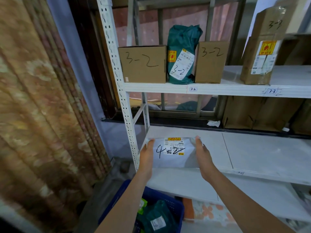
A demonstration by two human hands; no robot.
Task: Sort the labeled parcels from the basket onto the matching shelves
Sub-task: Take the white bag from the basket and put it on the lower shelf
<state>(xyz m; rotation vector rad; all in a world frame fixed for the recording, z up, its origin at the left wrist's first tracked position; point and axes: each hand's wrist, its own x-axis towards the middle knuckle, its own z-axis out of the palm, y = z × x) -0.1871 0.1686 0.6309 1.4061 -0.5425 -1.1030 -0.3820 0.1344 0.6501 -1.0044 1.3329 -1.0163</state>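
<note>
Your left hand (146, 153) and right hand (202, 153) are set apart, one at each side of the white parcel (173, 154). The fingers of each lie nearly straight along a side edge, pressing inward, so the parcel sits between your palms. Whether the thumbs curl beneath it cannot be told. The parcel bears a shipping label and the handwritten mark "4-2", and it lies flat on the lower shelf (260, 153), near that shelf's left front corner.

At 12 o'clock from the parcel, the upper shelf (235, 90) carries a small tag reading "3-2". On it stand a brown box (143, 64) marked "3-2", a green bag (182, 54) marked "3-2" just beside it, and a second brown box (210, 62) with the same mark. At 2 o'clock a tall carton (262, 47) marked "3-3" stands above a tag reading "3-3".

At 6 o'clock, below your forearms, the blue basket (176, 209) holds more green parcels (157, 216).
</note>
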